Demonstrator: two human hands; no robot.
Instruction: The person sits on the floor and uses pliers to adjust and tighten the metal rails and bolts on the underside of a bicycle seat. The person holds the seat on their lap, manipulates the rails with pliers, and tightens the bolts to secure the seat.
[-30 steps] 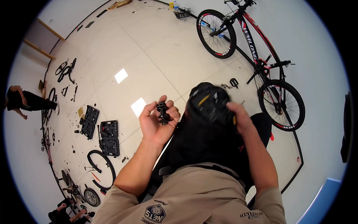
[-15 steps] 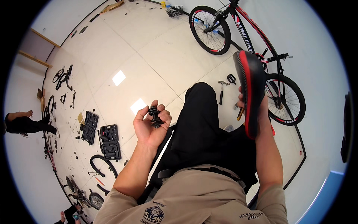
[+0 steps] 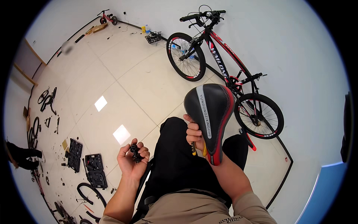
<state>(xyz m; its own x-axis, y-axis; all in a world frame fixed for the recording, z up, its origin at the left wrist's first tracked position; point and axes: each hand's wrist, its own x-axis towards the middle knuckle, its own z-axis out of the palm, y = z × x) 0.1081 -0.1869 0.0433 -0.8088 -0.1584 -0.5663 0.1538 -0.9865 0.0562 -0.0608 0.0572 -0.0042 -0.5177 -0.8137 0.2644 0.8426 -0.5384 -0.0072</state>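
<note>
Saddle and small part, each in one hand. We judge that the saddle (image 3: pixel 217 108) could tip or drop if the right hand (image 3: pixel 194 131) loosened, since its fingers seem to share their grip with a tool (image 3: pixel 193 148), which might slide out below them. The black part (image 3: pixel 135 153), cupped by the left hand (image 3: pixel 132 161), could slip away should those fingers spread. We see the left fingers half curled about it; the right are bent at the saddle's left edge, their hold beneath hidden from us. The saddle, just right of these fingers, is black, red-sided and pale-stitched, with a grey strip, its nose toward the forearm.
</note>
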